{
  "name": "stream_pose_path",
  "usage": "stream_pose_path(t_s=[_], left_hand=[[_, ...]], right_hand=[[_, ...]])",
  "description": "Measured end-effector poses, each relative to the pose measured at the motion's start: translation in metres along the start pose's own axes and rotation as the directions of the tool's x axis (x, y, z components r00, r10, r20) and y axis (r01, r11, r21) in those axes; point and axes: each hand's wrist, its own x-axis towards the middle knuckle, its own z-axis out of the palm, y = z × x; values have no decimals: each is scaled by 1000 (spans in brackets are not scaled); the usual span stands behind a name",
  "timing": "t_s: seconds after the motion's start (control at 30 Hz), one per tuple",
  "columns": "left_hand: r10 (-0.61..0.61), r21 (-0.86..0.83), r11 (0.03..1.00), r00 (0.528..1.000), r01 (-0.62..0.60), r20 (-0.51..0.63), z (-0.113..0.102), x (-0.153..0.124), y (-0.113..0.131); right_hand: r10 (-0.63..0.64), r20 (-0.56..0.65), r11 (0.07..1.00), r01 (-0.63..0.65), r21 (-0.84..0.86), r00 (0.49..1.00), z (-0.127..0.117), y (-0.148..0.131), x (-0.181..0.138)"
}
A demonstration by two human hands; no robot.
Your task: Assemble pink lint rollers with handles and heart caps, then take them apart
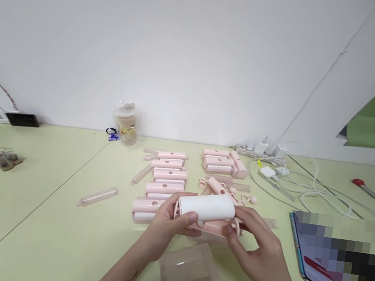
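Note:
Between both hands, above the table, is a pink lint roller [207,206] with a white roll on its upper side and a pink casing below. My left hand [168,223] is closed around its left end, the thumb pressing along the lower front of the roll. At the other end, my right hand [260,242] pinches a small rounded pink end piece [235,227]; whether that piece is fixed to the roller I cannot tell. Several similar pink rollers [169,174] lie in a column behind my left hand. A clear plastic tray [187,269] lies below the hands.
More pink rollers [219,162] and small pink parts [245,199] lie behind. A clear pink tube [97,197] is at left. A bagged cup [127,125] stands by the wall. Right are white cables [314,198], a phone [322,269] and a red-handled screwdriver [370,191].

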Motion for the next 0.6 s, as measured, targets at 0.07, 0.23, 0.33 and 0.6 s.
stream_pose_path(t_s=[0.07, 0.23, 0.33, 0.6], left_hand=[[-7, 27, 1000, 1000, 8, -20, 0, 0, -1], [-42, 38, 998, 998, 43, -37, -1, 1, 0], [-47, 25, 999, 998, 48, -43, -1, 2, -1], [-50, 36, 998, 998, 51, -32, -2, 1, -5]], right_hand=[[18, 6, 1000, -18, 9, 1000, -1, 2, 0], [67, 10, 998, -67, 0, 998, -2, 6, 1], [87, 10, 996, -88, 2, 996, -2, 8, 1], [218, 49, 959, -223, 177, 975, -5, 4, 5]])
